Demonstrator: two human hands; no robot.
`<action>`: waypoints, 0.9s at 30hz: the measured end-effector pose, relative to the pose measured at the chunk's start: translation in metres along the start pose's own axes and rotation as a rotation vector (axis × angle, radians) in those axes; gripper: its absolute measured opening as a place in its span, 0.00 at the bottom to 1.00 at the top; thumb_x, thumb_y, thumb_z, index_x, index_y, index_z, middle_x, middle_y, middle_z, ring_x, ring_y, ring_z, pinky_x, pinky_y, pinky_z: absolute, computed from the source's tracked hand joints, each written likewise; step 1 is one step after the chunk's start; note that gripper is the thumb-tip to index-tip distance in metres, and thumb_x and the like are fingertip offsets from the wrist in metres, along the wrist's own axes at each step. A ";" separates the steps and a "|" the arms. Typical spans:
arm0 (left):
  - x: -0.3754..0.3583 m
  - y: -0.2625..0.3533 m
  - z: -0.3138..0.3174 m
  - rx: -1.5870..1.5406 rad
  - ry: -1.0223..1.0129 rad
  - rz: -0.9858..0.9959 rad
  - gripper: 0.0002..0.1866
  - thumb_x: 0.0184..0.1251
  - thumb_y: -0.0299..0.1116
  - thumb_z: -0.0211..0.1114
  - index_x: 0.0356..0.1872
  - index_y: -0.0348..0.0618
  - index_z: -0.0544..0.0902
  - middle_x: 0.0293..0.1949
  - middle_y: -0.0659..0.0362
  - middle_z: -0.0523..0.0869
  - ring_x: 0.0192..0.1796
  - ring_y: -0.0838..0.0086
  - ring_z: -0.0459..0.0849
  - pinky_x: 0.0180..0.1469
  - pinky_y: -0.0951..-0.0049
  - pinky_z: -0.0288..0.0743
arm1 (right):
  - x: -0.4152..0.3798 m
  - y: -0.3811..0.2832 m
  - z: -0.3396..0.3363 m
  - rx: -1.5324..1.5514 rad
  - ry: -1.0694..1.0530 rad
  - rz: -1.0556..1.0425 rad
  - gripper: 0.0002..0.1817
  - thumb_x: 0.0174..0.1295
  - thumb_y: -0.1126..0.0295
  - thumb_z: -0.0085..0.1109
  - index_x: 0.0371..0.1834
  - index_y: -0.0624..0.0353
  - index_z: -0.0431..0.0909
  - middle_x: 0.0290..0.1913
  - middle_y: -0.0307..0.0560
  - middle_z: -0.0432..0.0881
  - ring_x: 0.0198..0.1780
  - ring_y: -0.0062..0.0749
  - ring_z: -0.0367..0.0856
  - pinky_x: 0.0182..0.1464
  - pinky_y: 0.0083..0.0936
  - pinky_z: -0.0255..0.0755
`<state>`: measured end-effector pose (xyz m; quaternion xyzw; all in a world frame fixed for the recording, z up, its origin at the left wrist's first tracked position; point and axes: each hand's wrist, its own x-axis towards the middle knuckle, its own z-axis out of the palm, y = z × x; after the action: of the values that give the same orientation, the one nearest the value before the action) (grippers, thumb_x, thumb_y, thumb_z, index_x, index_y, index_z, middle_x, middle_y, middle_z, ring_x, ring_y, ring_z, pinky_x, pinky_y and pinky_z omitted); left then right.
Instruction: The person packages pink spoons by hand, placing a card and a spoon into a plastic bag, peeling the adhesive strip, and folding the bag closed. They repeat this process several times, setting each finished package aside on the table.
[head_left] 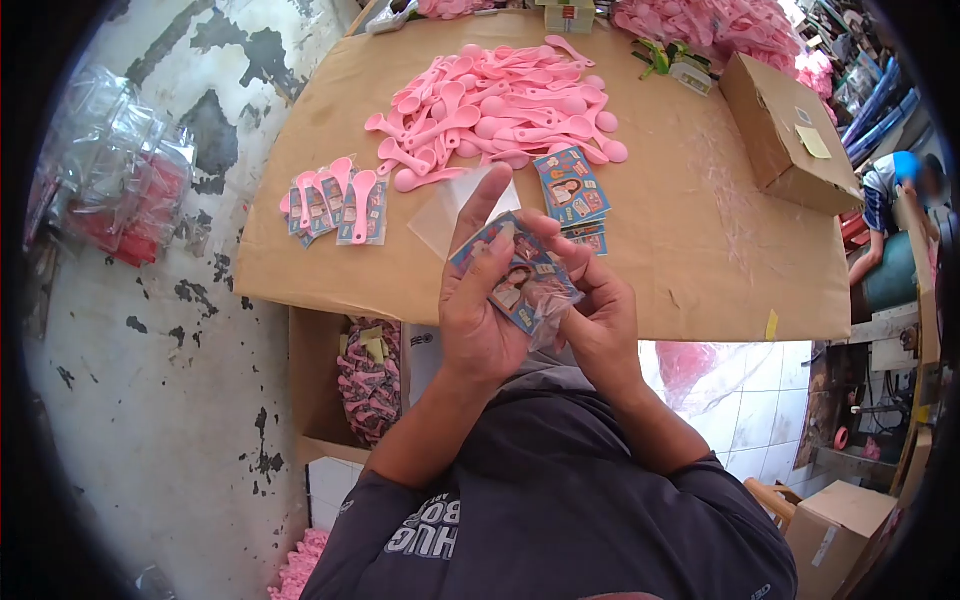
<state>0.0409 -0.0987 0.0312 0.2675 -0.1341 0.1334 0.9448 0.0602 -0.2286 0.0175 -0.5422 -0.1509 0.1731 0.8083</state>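
My left hand (477, 320) grips a blue printed card (512, 290) between thumb and fingers, its index finger pointing up. A crumpled clear plastic bag (550, 302) is around the card's lower right part, pinched by my right hand (603, 318). Just beyond my hands lie a stack of similar cards (575, 187) and some flat clear bags (436, 220). Left of these, several bagged cards with pink measuring spoons (363, 205) rest on the table. A big heap of loose pink spoons (490, 105) lies farther back.
Brown cardboard covers the table (680, 270). At its right stands a cardboard box (785, 135), with pink bagged goods (710, 30) behind. An open carton (370, 385) of packed spoons sits below the left front edge. Another person (885, 200) is at far right.
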 end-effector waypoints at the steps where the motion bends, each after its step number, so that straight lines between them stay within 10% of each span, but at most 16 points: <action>1: 0.000 -0.001 0.001 -0.002 -0.004 -0.005 0.30 0.81 0.30 0.53 0.80 0.45 0.57 0.55 0.48 0.84 0.57 0.61 0.87 0.63 0.52 0.83 | -0.001 0.000 0.000 0.000 0.006 -0.004 0.09 0.68 0.73 0.69 0.41 0.59 0.76 0.35 0.33 0.80 0.28 0.10 0.75 0.26 0.11 0.67; 22: 0.021 -0.006 -0.004 0.056 0.042 -0.225 0.28 0.81 0.35 0.58 0.75 0.33 0.64 0.51 0.51 0.84 0.50 0.66 0.87 0.58 0.62 0.84 | 0.028 0.011 0.007 0.068 0.207 -0.113 0.18 0.62 0.81 0.69 0.47 0.57 0.68 0.45 0.38 0.76 0.46 0.18 0.78 0.45 0.17 0.75; 25: 0.030 0.000 -0.017 0.088 0.082 -0.232 0.26 0.82 0.37 0.58 0.73 0.34 0.67 0.48 0.54 0.83 0.49 0.69 0.87 0.58 0.63 0.83 | 0.037 0.017 0.009 -0.042 0.252 -0.304 0.26 0.56 0.84 0.71 0.56 0.59 0.69 0.46 0.39 0.73 0.42 0.20 0.77 0.42 0.18 0.74; 27: 0.035 0.006 -0.022 0.093 0.182 -0.218 0.24 0.82 0.37 0.58 0.72 0.35 0.69 0.46 0.56 0.84 0.48 0.71 0.86 0.55 0.66 0.83 | 0.035 0.001 0.009 -0.728 0.263 -0.538 0.31 0.51 0.86 0.73 0.60 0.56 0.76 0.46 0.41 0.70 0.35 0.23 0.74 0.36 0.21 0.72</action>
<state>0.0753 -0.0761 0.0272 0.3107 -0.0116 0.0599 0.9485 0.0878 -0.2048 0.0219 -0.7493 -0.2334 -0.1770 0.5940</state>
